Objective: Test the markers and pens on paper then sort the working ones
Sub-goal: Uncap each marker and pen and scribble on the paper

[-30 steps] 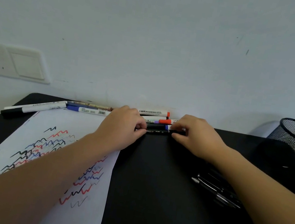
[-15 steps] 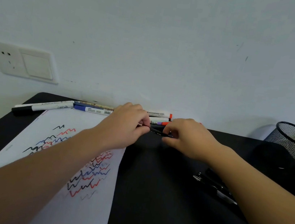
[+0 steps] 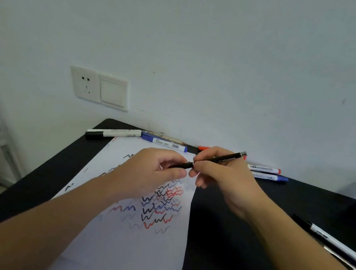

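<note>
Hands meet above a sheet of paper [image 3: 133, 247] on a black desk [image 3: 237, 246], both gripping one slim black pen [image 3: 226, 160] between them. The right hand [image 3: 223, 178] curls its fingers around the middle of the barrel, whose upper end with a grey tip juts up and to the right past the knuckles. The left hand [image 3: 151, 172] pinches the pen's lower end, fingers curled over it so that the tip itself is hidden. Pen and hands hang over the upper part of the paper, which is covered in wavy test scribbles [image 3: 160, 203] in black, red and blue just below and between the wrists. Beyond the left hand, along the wall, lie a white marker with a black cap [image 3: 113, 134] and a blue-capped marker [image 3: 164, 143] just beside it. Beyond the right hand lie a red-capped marker [image 3: 263, 169] and another blue-capped marker [image 3: 268, 177], close together. A further red cap [image 3: 203, 148] peeks out behind the right hand's fingers. Near the right forearm, towards the desk's edge, rest a white pen with a black cap [image 3: 337, 244] and several dark pens [image 3: 346, 265] beside it, too dim to count. A wall socket and switch [image 3: 100, 88] sit above the desk, up and to the left of the hands.
</note>
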